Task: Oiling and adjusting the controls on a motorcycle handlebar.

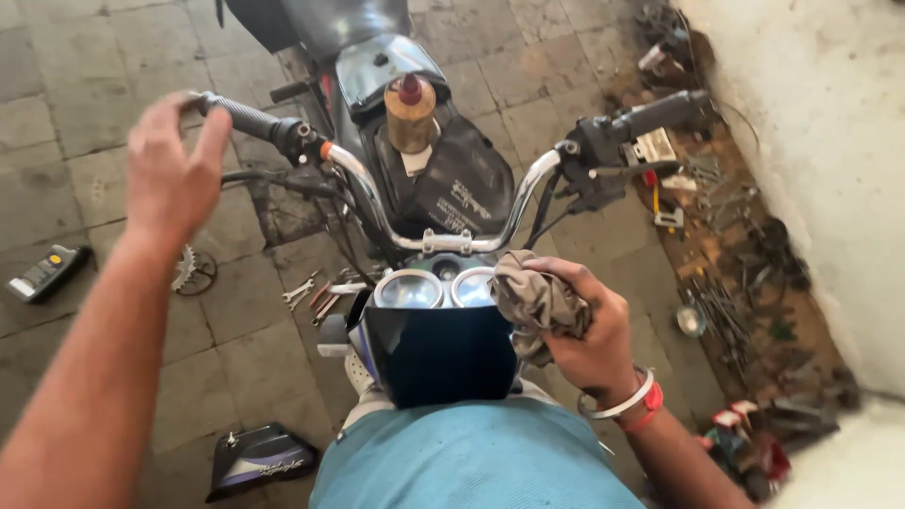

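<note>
I stand at the front of a motorcycle, looking down over its dark visor [438, 353] and two round gauges [410, 289]. My right hand [584, 330] is shut on a crumpled grey rag [533, 302] that rests against the right gauge. My left hand [174, 170] is raised with its fingers spread, just touching the end of the black handlebar grip [240, 115] on the left. The chrome handlebar [377, 203] curves down to the clamp. A brown bottle with a red cap [411, 113] stands on the black tank cover [462, 184].
Spanners and small tools [316, 292] lie on the tiled floor under the handlebar, beside a sprocket [193, 270]. A dark side panel [259, 459] lies lower left and a small device [42, 273] at far left. Scattered tools and parts [735, 283] line the white wall on the right.
</note>
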